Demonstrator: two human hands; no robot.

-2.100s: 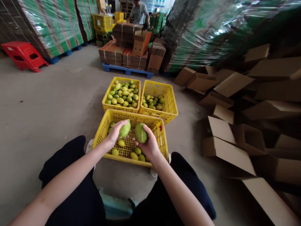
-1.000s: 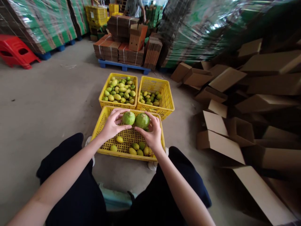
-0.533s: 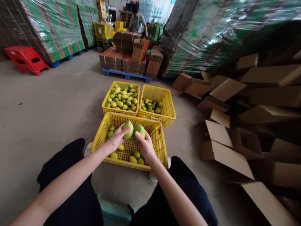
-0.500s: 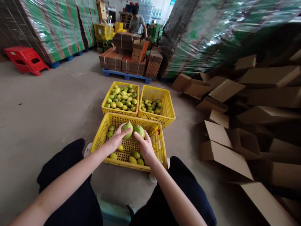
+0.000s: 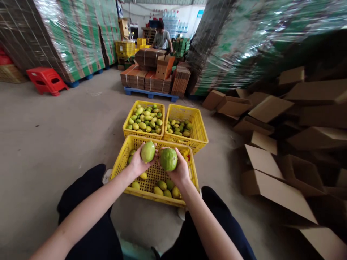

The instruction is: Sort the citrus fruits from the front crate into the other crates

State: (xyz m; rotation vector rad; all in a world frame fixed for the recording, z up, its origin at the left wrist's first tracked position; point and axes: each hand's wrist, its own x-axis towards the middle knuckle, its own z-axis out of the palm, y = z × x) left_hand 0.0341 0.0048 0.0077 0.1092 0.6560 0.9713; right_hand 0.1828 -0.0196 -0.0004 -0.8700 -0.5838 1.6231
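Over the near yellow crate (image 5: 193, 175), each of my hands cups one fruit that looks like a lemon. My left hand (image 5: 138, 164) holds a pale green lemon (image 5: 148, 151) from below, its fingertips showing at the far side. In my right hand (image 5: 181, 172) rests a darker, bumpy green lemon (image 5: 168, 159), the thumb along its right side. The two held fruits are apart. Below them, several yellow-green lemons (image 5: 162, 185) lie in the crate's near right corner, and a few others sit along its left side, partly hidden by my left hand.
Behind stand a yellow crate full of lemons (image 5: 146, 117) and a partly filled yellow crate (image 5: 200, 126). Flattened cartons on a blue pallet (image 5: 150, 94) are beyond, near a person (image 5: 162, 38). Open cardboard boxes (image 5: 276, 191) heap at right; a red stool (image 5: 48, 80) stands left.
My hands have turned palm-up and moved slightly apart, showing more of both lemons. The scene has shifted down and right in the view as my head moved.
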